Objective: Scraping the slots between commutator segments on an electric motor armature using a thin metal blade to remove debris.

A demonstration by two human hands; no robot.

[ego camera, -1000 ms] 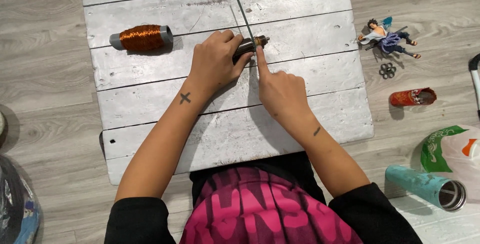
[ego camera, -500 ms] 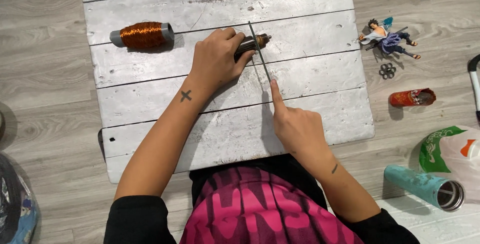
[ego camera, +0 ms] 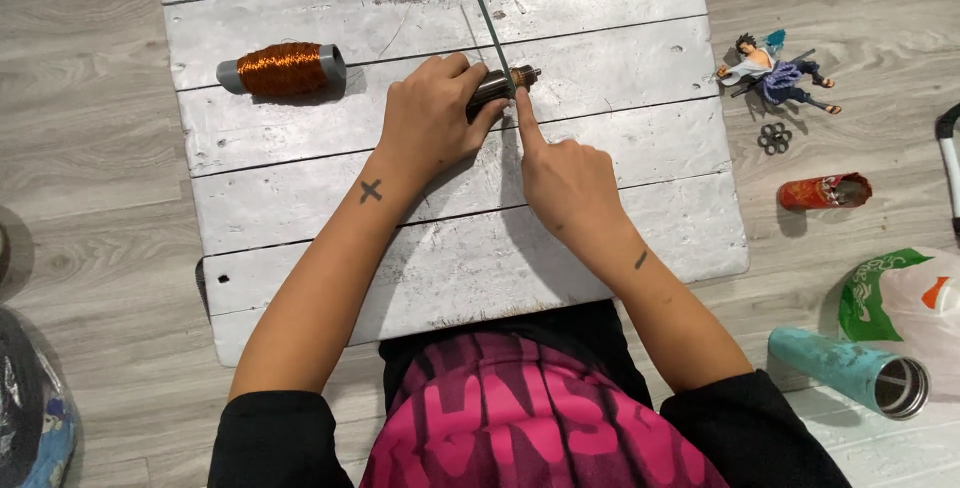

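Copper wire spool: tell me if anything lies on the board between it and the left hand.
Nothing visible does. Bare white board separates the copper wire spool from the left hand, which holds a small dark cylinder.

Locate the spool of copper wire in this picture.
In the head view, the spool of copper wire lies on its side on the white wooden board, in its upper left part, to the left of the left hand and apart from it.
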